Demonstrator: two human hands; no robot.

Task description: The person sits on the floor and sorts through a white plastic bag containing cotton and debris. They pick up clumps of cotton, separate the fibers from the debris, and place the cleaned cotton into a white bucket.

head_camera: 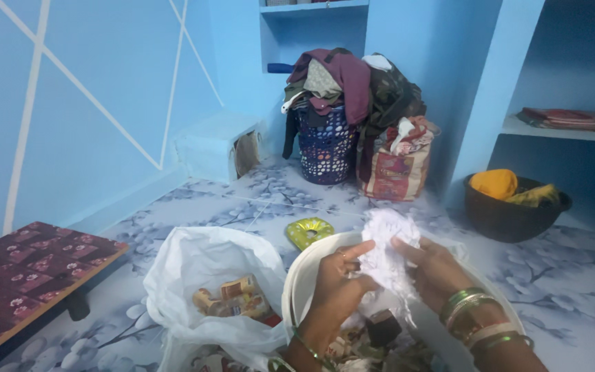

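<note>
My left hand and my right hand both grip a crumpled white wad of paper or plastic, held up over a white bucket. The bucket holds mixed scraps and a dark small box. Bangles ring my right wrist, and a thin one my left. To the left, touching the bucket, an open white plastic bag holds yellow-brown wrappers.
A yellow-green ring-shaped object lies on the floral floor behind the bucket. A blue laundry basket heaped with clothes and a stuffed sack stand by the back wall. A dark bowl with yellow cloth sits right. A low padded bench is left.
</note>
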